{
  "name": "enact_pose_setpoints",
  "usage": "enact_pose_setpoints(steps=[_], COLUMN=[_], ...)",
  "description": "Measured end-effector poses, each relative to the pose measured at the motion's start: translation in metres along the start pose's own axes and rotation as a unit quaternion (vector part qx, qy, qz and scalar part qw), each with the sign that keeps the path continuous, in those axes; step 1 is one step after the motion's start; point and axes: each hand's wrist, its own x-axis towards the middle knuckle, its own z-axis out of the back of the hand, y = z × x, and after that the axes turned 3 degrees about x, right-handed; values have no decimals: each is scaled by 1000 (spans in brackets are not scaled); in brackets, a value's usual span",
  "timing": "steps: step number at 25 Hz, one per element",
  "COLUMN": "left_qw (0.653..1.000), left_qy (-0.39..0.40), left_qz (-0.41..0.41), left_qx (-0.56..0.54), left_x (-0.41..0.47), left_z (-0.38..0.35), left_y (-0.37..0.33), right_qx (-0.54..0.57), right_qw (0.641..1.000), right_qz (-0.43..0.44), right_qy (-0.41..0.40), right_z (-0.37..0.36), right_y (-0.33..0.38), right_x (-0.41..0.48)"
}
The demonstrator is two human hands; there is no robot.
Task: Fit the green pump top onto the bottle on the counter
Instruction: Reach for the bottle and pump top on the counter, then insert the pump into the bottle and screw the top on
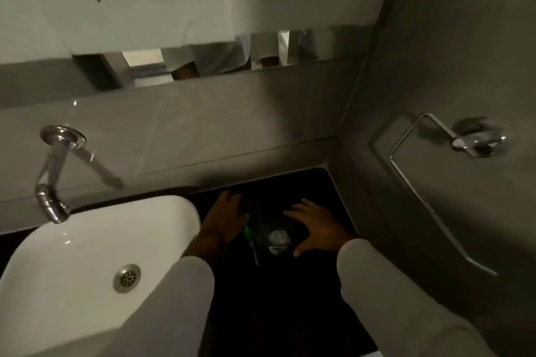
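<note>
A clear bottle (278, 239) stands on the dark counter (278, 298) to the right of the sink, seen from above with its neck open. The green pump top (247, 231) is just left of the bottle, tilted, and its thin dip tube (255, 255) trails toward me. My left hand (224, 219) is against the pump top and seems to grip it at the thumb side. My right hand (317, 230) hovers at the bottle's right side, fingers spread and thumb toward the bottle, holding nothing. The light is dim and the contact points are hard to see.
A white sink (87, 264) with a metal drain (126, 278) lies to the left, under a chrome wall tap (53, 177). A chrome towel ring (452, 139) is mounted on the right wall. A mirror (174, 9) hangs above the grey backsplash.
</note>
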Motion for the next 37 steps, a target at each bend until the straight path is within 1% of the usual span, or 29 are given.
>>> enact_pose_setpoints(steps=[2, 4, 6, 7, 9, 12, 14, 15, 17, 18, 20, 21, 23, 25, 28, 34, 37], left_qw=[997, 988, 981, 981, 979, 973, 971, 972, 971, 966, 949, 936, 913, 903, 898, 912, 912], left_qy=[48, 99, 106, 100, 99, 84, 42, 6, -84, -133, -224, -257, -296, -307, -319, -282, -292], left_qz=[59, 115, 155, 162, 171, 199, 216, 215, 190, 156, 54, 9, -28, -41, -73, -86, -95], left_qx=[2, -16, -44, -48, -53, -80, -91, -92, -119, -155, -217, -240, -280, -299, -295, -285, -272], left_x=[6, 7, 11, 14, 17, 19, 21, 23, 25, 25, 20, 18, 17, 20, 25, 30, 27], left_z=[-26, -50, -66, -72, -81, -80, -65, -54, -29, -15, 7, 15, 23, 22, 10, -11, -11], left_y=[2, 3, 1, 2, 2, 2, 2, 2, 2, 1, -4, -9, -20, -29, -36, -39, -42], right_qx=[62, 135, 198, 217, 216, 170, 132, 127, 120, 111, 97, 92, 89, 88, 80, 96, 113], right_qw=[998, 991, 980, 974, 973, 981, 987, 989, 991, 992, 993, 993, 993, 992, 993, 992, 987], right_qz=[11, 1, -11, -20, -23, -9, -13, -22, -41, -50, -63, -68, -80, -84, -85, -85, -113], right_qy=[14, -1, -34, -55, -84, -97, -86, -72, -47, -39, -30, -27, -23, -19, -11, -8, 1], right_z=[-17, -41, -54, -56, -54, -44, -32, -26, -14, -10, -4, -2, 0, 1, 1, -4, -3], right_y=[-3, -2, -1, 0, 2, 4, 4, 4, 4, 5, 8, 9, 11, 11, 12, 8, 7], right_x=[6, 9, 14, 17, 24, 36, 43, 46, 52, 54, 57, 58, 60, 61, 63, 64, 62])
